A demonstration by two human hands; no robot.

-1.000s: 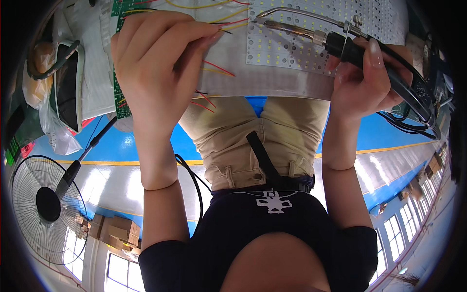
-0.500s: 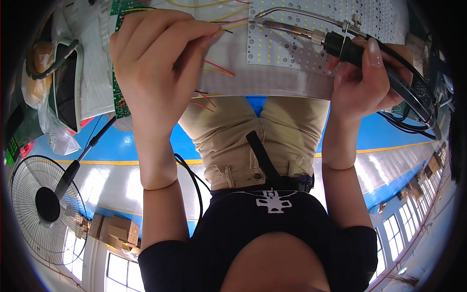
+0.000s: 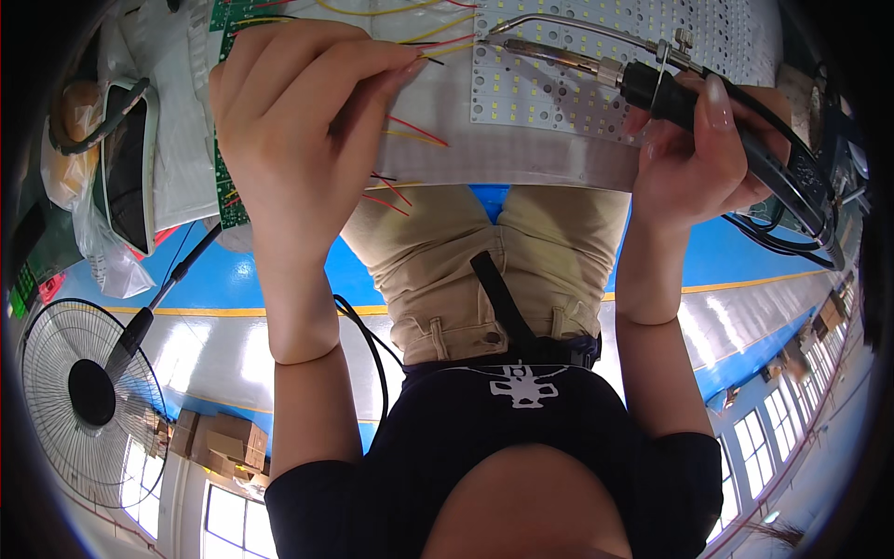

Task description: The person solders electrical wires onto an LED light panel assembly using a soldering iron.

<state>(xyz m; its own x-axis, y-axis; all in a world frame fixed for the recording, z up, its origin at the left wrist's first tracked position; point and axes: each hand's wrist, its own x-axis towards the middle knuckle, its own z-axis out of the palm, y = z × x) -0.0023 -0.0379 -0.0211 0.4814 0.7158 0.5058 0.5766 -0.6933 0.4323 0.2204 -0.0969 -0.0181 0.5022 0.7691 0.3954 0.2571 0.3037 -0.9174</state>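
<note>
A flat white circuit panel (image 3: 521, 107) dotted with rows of small yellowish lights lies on the pale, smooth work surface (image 3: 521, 160), in front of the person's beige cloth trousers (image 3: 428, 279). The left hand (image 3: 289, 121) is just left of the panel, its thumb and forefinger pinched together on thin red and yellow wires (image 3: 449, 49), while its other fingers are bent and close together. The pinched wires run from those fingertips to the panel's left edge; whether their ends touch it cannot be told. The right hand (image 3: 694, 154), over the panel's right part, has its fingers curled around the black handle of a soldering iron (image 3: 643, 86) with a silver metal barrel. The barrel points left across the panel, its tip near the left edge, and a slim, curved silver metal tube (image 3: 577, 25) clamped to the iron ends close by that tip. Contact between tip and panel cannot be made out. Loose red and yellow wire ends (image 3: 419, 129) lie left of the panel, nearer the person. Farther left, partly under the left hand, sits a long green circuit board (image 3: 226, 186). Well left of the panel are a dark, white-framed flat object (image 3: 128, 168) and a clear, crumpled plastic bag (image 3: 116, 252).
</note>
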